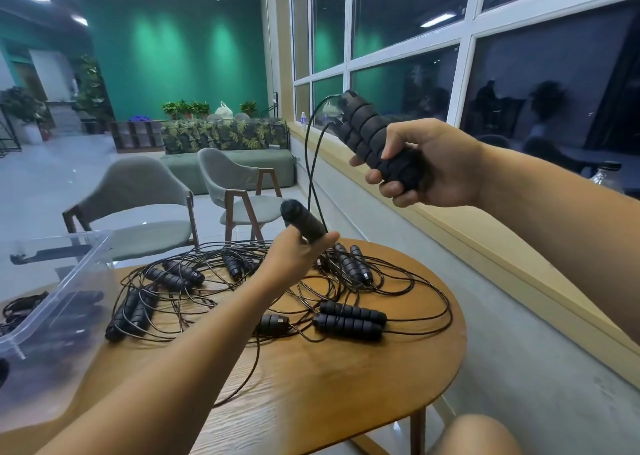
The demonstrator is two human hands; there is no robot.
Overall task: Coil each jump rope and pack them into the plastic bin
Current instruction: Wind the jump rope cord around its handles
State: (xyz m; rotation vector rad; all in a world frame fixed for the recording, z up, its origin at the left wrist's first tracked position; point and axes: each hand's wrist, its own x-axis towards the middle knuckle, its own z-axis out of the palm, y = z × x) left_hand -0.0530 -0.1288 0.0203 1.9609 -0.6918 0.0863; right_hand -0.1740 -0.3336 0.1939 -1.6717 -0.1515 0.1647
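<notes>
My right hand [429, 167] is raised above the table and grips two black ribbed foam handles [367, 132] side by side, their thin black cord [309, 164] hanging down in a loop. My left hand [298, 257] holds another black handle [301, 221] upright over a tangled heap of jump ropes [242, 292] spread on the round wooden table [329, 378]. Several more handle pairs [349, 319] lie in the heap. A clear plastic bin [52, 316] stands at the left edge with dark ropes inside.
Two grey chairs [138, 205] stand behind the table. A wooden window ledge [467, 233] runs along the right, with a bottle [606, 176] on it. My knee [478, 437] shows at the bottom right. A green sofa [228, 164] sits farther back.
</notes>
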